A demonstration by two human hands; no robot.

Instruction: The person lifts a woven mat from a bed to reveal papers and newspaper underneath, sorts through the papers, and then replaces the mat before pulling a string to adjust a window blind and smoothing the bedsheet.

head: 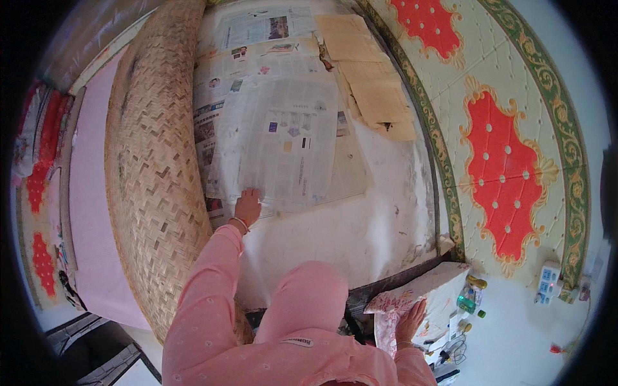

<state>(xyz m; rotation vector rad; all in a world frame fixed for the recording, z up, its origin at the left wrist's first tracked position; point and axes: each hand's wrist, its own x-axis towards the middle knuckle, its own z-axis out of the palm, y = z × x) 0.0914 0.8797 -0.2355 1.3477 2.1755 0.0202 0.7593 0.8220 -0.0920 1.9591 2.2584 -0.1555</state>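
My left hand [248, 207] lies on the lower left edge of a sheet of newspaper [289, 159], its fingers pointing away from me. Under the paper is a broad pale surface [309, 246], with more newspaper sheets spread over its far part. A woven bamboo mat [154, 178], rolled or folded back, runs along the left side of the newspapers. At the lower right my right hand [411, 322] rests on a patterned cloth [393, 304] over a low block-like thing beside the pale surface. Neither hand is seen gripping anything.
Tan paper sheets [376, 87] lie at the far right of the pale surface, beside a padded red and cream wall covering [504, 178]. Bottles [467, 304], cables and a power strip [548, 283] are at the lower right. Pink cloth [94, 193] and folded textiles [46, 120] are at left.
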